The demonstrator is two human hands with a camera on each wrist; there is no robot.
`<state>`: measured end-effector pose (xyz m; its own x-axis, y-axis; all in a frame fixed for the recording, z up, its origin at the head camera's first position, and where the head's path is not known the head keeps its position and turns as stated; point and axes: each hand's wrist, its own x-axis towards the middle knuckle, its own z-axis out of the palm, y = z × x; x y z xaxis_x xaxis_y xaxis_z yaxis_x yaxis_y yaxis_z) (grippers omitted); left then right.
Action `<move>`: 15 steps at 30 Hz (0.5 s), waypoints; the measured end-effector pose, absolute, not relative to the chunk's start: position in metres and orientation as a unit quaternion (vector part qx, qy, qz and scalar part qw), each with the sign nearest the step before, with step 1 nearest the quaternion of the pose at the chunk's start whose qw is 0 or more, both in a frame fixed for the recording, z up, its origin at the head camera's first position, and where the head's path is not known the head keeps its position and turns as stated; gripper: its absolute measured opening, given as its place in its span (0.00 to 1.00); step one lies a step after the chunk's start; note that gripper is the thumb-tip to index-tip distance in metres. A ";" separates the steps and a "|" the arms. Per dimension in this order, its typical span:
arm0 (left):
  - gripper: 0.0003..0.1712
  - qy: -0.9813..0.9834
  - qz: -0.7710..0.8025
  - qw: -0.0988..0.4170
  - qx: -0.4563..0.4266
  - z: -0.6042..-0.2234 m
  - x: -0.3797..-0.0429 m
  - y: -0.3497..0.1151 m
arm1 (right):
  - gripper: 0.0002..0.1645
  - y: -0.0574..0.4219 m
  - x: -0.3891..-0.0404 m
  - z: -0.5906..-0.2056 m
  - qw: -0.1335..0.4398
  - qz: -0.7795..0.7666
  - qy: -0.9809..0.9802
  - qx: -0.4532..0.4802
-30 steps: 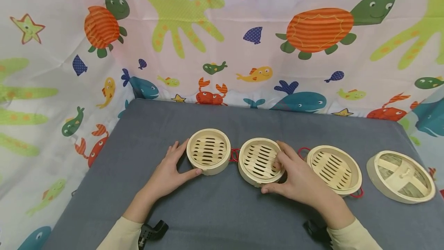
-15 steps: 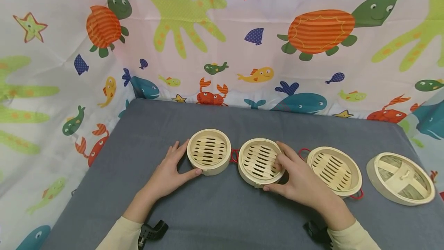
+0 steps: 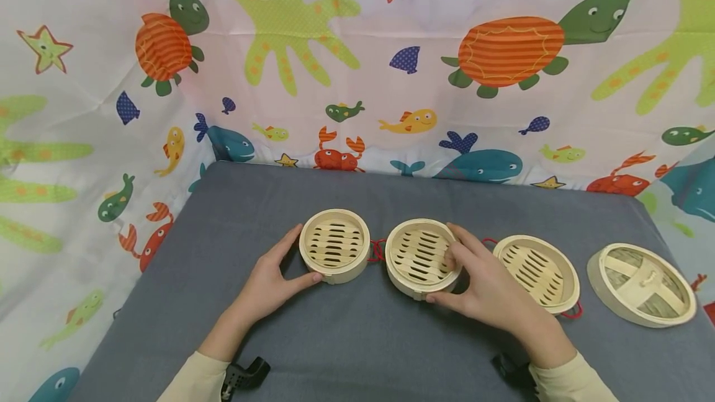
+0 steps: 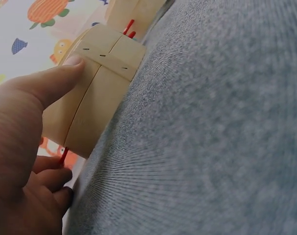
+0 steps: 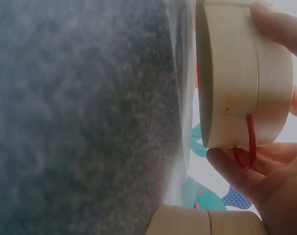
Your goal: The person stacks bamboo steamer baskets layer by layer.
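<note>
In the head view, several small round bamboo steamer baskets with slatted floors and red cord loops stand in a row. My left hand (image 3: 274, 284) holds the left steamer basket (image 3: 335, 247), thumb on its near wall and fingers round its far left side. My right hand (image 3: 486, 284) grips the middle steamer basket (image 3: 421, 253) from the right, thumb at the near wall, one finger bent over the rim. In the right wrist view this basket's (image 5: 236, 73) underside edge shows, slightly apart from the cloth. Red cords (image 3: 377, 250) lie between the two held baskets.
Right of my right hand stands a third steamer basket (image 3: 536, 272), partly behind my wrist. A steamer lid (image 3: 642, 284) with crossed strips leans tilted at the far right. Grey cloth (image 3: 357, 352) covers the table, and a sea-animal curtain (image 3: 313, 48) hangs behind it.
The middle basket has shifted very slightly away from the left one and upward in my right hand. My left fingers now lie closer behind the left basket. The head view has shifted a little.
</note>
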<state>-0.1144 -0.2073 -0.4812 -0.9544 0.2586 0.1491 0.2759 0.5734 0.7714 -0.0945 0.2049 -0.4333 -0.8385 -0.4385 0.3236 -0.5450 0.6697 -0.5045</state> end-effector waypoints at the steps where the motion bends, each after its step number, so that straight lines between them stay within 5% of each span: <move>1: 0.59 -0.882 -0.447 0.012 -0.150 -0.482 -0.115 -0.207 | 0.35 0.205 -0.094 -0.433 0.090 0.303 -0.910 0.269; 15: 0.60 -0.856 -0.492 0.035 -0.153 -0.484 -0.115 -0.208 | 0.34 0.204 -0.097 -0.425 0.120 0.301 -0.906 0.272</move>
